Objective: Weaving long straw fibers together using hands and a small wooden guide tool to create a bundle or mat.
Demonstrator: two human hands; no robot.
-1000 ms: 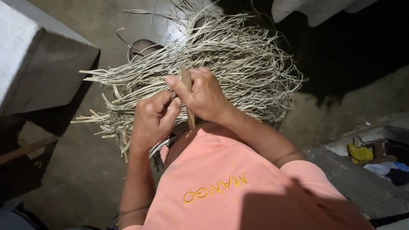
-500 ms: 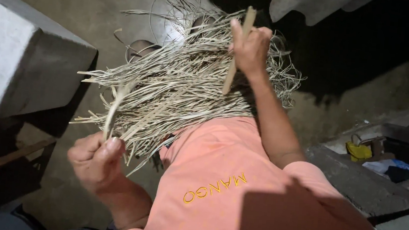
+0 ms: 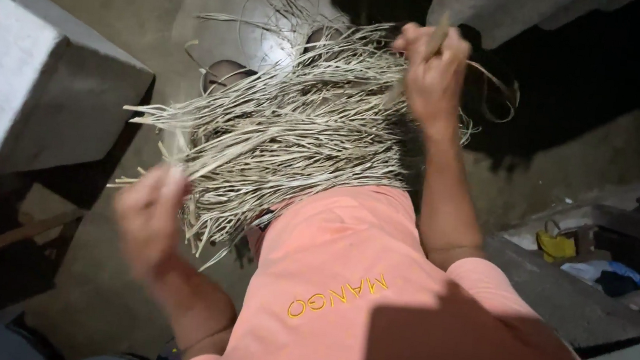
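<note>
Strips [image 3: 293, 135] on lap; right hand [image 3: 434, 63] risen, left hand [image 3: 149, 215] blurred.

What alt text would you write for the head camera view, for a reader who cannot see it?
A person in an orange shirt works a big bundle of pale dried strips on their lap: the right hand grips strips at the far end, and the blurred left hand is at the near ends. A grey block stands at left.

Pale tan strips [image 3: 285, 138], salmon-pink shirt [image 3: 372, 285] w/ yellow lettering.
</note>
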